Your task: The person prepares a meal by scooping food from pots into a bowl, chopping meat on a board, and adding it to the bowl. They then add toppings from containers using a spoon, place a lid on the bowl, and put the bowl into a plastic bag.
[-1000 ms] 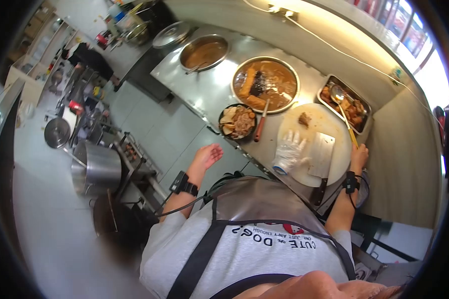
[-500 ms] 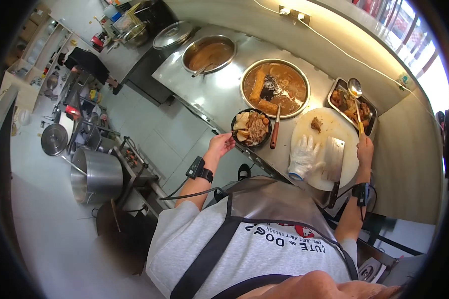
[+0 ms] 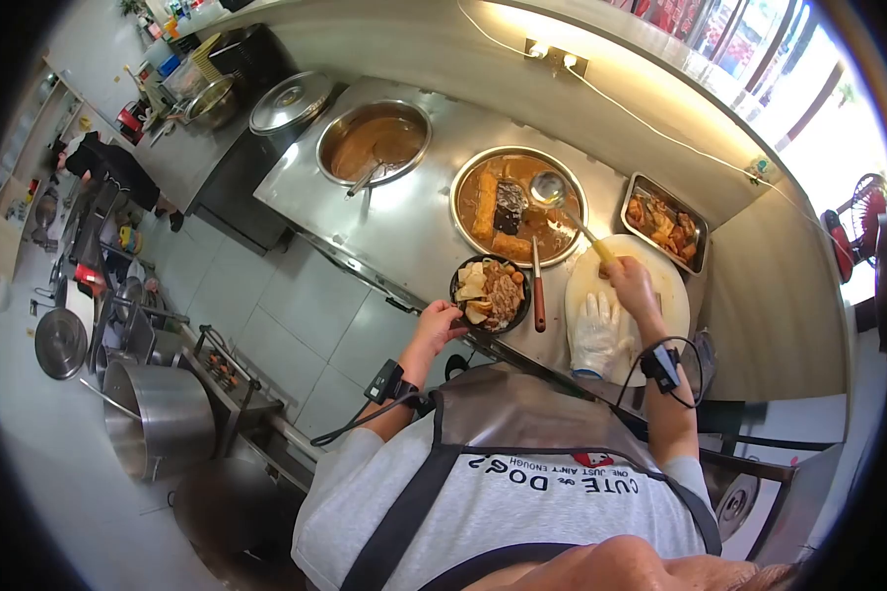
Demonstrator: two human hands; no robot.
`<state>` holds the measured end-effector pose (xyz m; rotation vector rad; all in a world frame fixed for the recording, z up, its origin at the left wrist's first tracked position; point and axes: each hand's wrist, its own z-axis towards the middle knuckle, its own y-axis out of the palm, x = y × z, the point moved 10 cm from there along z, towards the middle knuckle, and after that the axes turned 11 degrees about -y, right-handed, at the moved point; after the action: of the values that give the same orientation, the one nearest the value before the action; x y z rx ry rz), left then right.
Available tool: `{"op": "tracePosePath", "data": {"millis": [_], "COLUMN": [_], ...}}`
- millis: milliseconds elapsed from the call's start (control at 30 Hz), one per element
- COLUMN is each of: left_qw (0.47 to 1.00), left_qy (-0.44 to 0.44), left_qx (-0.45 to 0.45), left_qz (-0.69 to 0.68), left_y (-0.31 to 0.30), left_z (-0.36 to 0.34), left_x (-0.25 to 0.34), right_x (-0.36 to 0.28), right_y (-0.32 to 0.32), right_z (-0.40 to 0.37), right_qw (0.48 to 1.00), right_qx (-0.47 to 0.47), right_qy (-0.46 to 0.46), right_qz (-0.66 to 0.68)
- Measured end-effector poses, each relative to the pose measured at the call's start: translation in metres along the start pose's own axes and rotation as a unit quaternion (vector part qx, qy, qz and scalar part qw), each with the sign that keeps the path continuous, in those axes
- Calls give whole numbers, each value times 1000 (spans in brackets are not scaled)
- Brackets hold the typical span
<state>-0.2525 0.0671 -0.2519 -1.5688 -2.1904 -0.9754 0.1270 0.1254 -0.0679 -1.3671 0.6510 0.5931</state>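
Observation:
My right hand (image 3: 633,284) is closed round the yellow handle of a ladle (image 3: 550,189), whose bowl is over the round pot of brown broth (image 3: 559,241) with yellow rolls and a dark piece in it. My left hand (image 3: 438,323) pinches the near left rim of a black bowl (image 3: 491,295) holding sliced food and meat. Beside that bowl lies a red-handled utensil (image 3: 539,300), its tip at the pot's rim. Below my right hand, a clear plastic glove (image 3: 595,335) rests on the round white cutting board (image 3: 672,286). The cleaver on the board is mostly hidden by my right arm.
A metal tray of cooked food (image 3: 664,225) stands at the right. Further left are a second round pot (image 3: 375,144) and a lidded pot (image 3: 291,102). A large steel pot (image 3: 160,419) stands at the lower left. Another person (image 3: 118,169) bends over at the far left.
My right hand has moved left with the ladle, from the metal tray to the broth pot. The camera view has shifted. My left hand stays at the black bowl.

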Motion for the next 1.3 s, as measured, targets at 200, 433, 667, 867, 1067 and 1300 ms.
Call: {"op": "tracePosePath", "data": {"millis": [200, 433, 667, 867, 1067, 1300], "left_qw": [1000, 1000, 998, 998, 998, 998], "left_qy": [9, 17, 49, 64, 64, 53], "left_qx": [19, 15, 10, 5, -19, -36], "left_qz": [-8, -14, -30, -3, 16, 21], "left_y": [-14, -41, -41, -25, -3, 25], "left_z": [5, -2, -6, 6, 29, 53], "left_x": [7, 31, 82, 118, 132, 135], "right_x": [-33, -34, -8, -33, -87, -108], "right_y": [46, 70, 48, 31, 4, -1], "right_z": [13, 20, 11, -16, -35, -47], "right_qw": [977, 962, 995, 969, 963, 967], "right_qx": [-30, -93, -38, -72, -53, -74], "right_qy": [-89, -51, 78, 206, 201, 184], "right_qz": [-194, -251, -57, 114, 172, 161]}}
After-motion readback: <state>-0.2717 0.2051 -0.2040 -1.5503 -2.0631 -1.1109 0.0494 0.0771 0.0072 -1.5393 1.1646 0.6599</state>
